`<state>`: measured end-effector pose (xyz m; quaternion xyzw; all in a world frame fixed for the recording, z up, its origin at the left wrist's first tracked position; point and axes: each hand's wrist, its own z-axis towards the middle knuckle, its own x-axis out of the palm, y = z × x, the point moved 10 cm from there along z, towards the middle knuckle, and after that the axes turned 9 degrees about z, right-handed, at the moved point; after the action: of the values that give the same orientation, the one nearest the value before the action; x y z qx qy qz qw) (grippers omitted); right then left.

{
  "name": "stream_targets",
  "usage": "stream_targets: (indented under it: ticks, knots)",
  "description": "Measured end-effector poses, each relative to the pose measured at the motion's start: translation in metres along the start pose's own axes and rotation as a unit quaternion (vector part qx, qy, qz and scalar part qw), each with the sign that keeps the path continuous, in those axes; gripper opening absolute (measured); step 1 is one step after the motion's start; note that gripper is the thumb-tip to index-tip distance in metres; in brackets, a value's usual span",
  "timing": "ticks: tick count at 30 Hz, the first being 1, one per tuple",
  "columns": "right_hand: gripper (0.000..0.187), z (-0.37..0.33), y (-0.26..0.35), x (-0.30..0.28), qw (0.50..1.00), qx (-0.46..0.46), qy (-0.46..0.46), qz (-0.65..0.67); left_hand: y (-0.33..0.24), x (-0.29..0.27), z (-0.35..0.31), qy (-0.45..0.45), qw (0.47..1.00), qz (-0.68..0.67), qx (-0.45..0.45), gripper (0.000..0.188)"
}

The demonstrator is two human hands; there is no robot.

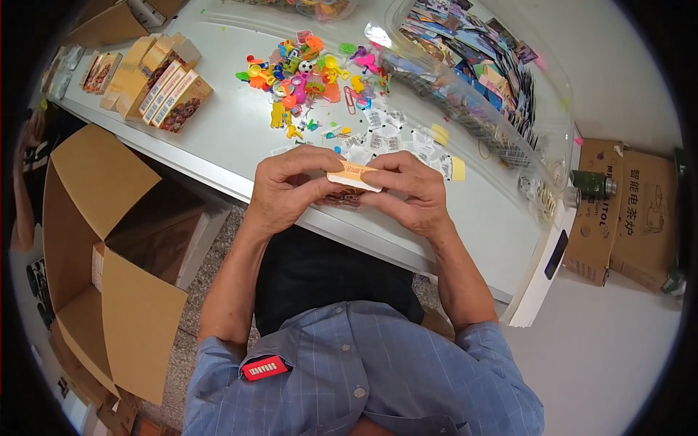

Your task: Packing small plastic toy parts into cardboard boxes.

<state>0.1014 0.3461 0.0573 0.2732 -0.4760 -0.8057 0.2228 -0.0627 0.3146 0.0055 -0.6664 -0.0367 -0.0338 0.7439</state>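
A small printed carton (353, 176) is held upright between my two hands near the front edge of the white table (218, 142). Its orange and white end faces up. On one side, my left hand (289, 187) pinches it with thumb and fingers. The other side is gripped by my right hand (408, 190), thumb low and fingers along the top edge. My fingers hide much of the carton's body. Just beyond my hands lie scattered white sachets (389, 134). Farther back is a heap of small colourful plastic toys (309, 76).
Several similar cartons (174, 102) stand in a row at the far left. A clear plastic bin (560, 94) with many cards occupies the far right. Below left sits a large open cardboard box (142, 320). Brown boxes (592, 218) stand beyond the table's right end.
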Motion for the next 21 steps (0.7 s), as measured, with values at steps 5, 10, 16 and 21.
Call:
stream_targets:
  ticks: [5, 10, 16, 21]
  knots:
    - [0.036, -0.019, 0.0, 0.001, 0.998, 0.02, -0.04, -0.037, -0.004, 0.01, -0.004, 0.051, 0.997, 0.049, -0.007, 0.022]
    - [0.035, -0.034, 0.004, 0.003, 0.994, 0.02, -0.101, -0.037, -0.004, 0.015, -0.005, 0.07, 0.996, 0.047, -0.034, 0.02]
    - [0.034, -0.037, 0.016, 0.004, 0.994, -0.01, -0.106, -0.026, -0.007, 0.021, -0.006, 0.111, 0.99, 0.031, -0.086, 0.022]
    - [0.028, -0.028, 0.023, 0.005, 0.99, 0.031, -0.114, -0.077, -0.02, 0.022, -0.007, 0.115, 0.991, 0.046, -0.052, 0.021]
